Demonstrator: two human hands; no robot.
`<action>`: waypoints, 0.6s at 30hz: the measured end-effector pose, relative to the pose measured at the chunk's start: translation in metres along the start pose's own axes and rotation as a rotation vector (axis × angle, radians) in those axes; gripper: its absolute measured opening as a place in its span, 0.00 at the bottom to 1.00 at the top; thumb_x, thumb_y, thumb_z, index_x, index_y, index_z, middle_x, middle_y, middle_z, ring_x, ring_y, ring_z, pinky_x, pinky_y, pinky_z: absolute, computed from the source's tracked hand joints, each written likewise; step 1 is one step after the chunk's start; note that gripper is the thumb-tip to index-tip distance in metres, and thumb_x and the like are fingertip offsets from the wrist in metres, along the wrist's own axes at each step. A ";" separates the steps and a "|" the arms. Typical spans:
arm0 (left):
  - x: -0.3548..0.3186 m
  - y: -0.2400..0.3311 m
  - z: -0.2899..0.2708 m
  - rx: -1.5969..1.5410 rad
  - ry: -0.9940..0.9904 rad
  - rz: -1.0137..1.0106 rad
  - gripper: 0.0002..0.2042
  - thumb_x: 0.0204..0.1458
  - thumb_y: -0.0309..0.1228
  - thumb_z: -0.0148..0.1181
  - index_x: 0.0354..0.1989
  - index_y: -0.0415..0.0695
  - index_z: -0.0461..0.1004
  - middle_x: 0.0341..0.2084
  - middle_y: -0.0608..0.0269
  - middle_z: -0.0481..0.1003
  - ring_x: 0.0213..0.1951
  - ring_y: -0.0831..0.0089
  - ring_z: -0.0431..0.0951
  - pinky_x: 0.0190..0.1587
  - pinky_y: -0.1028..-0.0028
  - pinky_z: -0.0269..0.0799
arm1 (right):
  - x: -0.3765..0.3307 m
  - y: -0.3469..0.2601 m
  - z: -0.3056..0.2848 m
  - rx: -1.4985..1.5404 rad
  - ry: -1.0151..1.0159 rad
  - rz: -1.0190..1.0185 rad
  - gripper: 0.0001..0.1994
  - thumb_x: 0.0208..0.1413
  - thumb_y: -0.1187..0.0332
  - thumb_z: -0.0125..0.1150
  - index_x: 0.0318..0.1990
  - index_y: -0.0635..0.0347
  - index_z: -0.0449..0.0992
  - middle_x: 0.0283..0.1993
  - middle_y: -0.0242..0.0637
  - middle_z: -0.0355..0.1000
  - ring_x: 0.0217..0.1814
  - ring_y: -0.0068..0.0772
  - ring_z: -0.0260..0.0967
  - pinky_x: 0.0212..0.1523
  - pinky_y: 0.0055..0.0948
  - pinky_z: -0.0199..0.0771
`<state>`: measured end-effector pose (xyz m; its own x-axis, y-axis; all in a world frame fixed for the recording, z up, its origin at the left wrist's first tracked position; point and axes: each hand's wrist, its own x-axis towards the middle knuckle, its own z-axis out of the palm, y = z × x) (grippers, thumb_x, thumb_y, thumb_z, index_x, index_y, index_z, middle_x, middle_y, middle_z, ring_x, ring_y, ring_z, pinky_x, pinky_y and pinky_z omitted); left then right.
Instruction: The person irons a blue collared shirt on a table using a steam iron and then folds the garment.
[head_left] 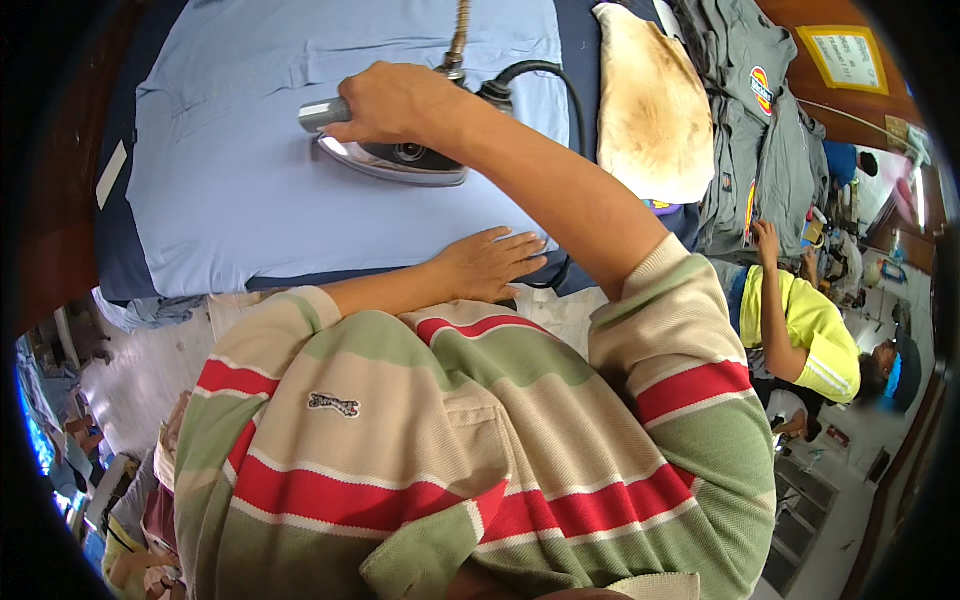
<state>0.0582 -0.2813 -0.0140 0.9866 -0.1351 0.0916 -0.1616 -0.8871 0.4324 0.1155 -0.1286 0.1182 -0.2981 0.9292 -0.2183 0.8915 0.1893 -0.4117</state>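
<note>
My right hand is closed around the grey handle of a steam iron, whose metal soleplate rests on a light blue cloth. The iron's nose points left. A ribbed hose and a black cable run from its rear. Down at the near edge of the cloth, my left hand lies flat with fingers spread to the right, holding nothing. The cloth is spread over a dark navy board cover, with slight wrinkles toward its far side.
Right of the board lies a scorched cream pad, then grey garments with patches. A co-worker in a yellow shirt reaches toward those garments. A pale strip lies at the left edge. Piled fabrics stand at lower left.
</note>
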 end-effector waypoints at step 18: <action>-0.167 -0.177 -0.117 0.362 0.429 -1.082 0.14 0.53 0.35 0.52 0.48 0.51 0.71 0.45 0.69 0.70 0.47 0.69 0.68 0.51 0.62 0.63 | -0.081 0.163 -0.059 0.029 0.182 0.436 0.28 0.49 0.47 0.56 0.38 0.72 0.73 0.25 0.54 0.71 0.28 0.43 0.71 0.33 0.37 0.69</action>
<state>-0.0806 -0.0501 -0.0006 0.5089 0.8462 0.1578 0.8227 -0.5321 0.2003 0.3050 -0.1543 0.1211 0.1685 0.9611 -0.2189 0.9095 -0.2372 -0.3414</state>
